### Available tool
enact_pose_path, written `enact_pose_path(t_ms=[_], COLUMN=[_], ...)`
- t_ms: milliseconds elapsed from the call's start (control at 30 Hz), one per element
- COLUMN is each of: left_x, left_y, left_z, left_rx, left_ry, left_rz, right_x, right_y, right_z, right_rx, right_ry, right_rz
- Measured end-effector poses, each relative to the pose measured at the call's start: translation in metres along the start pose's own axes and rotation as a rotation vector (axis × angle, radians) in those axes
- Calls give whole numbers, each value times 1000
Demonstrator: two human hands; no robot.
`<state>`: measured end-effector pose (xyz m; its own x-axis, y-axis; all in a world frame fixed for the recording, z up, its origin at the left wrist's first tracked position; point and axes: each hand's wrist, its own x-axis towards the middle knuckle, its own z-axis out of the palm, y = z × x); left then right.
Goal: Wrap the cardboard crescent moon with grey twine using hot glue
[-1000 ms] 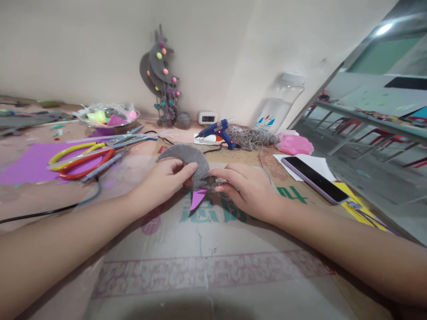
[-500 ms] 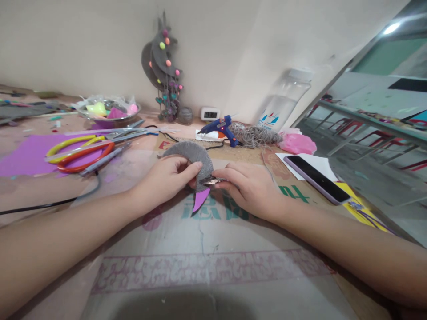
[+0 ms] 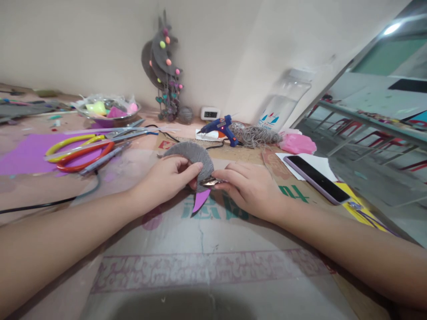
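A crescent moon [image 3: 191,153] wrapped in grey yarn is held over the cardboard, its lower tip a bare purple point [image 3: 200,201] aiming down. My left hand [image 3: 175,175] is closed on the crescent, thumb on its front face and fingers behind it. At the crescent's lower right edge, my right hand [image 3: 248,186] pinches a small shiny metal piece [image 3: 211,182], perhaps a clip, against the yarn wrapping. My fingers cover part of that piece, so its exact kind does not show.
Behind the crescent lie a blue glue gun [image 3: 222,129] and a loose grey yarn bundle [image 3: 256,135]. Scissors [image 3: 85,153] rest on purple sheet at left. A phone [image 3: 318,178] is at right, a water bottle [image 3: 283,100] by the wall. A decorated moon hanging [image 3: 163,66] stands behind.
The metal piece in my right hand has turned slightly and catches more light. Both hands and the crescent stay almost where they were.
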<state>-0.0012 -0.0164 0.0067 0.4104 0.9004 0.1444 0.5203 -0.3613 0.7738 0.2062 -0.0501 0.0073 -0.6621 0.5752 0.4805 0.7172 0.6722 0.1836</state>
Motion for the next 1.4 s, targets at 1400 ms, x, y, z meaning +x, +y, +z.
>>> enact_pose_path(t_ms=[1400], left_x=[1], left_y=[-2], left_z=[1], left_rx=[-30], left_ry=[-40], left_rz=[-27], right_x=[-1], right_y=[0], right_z=[1], right_rx=[28], right_ry=[8], right_rz=[12])
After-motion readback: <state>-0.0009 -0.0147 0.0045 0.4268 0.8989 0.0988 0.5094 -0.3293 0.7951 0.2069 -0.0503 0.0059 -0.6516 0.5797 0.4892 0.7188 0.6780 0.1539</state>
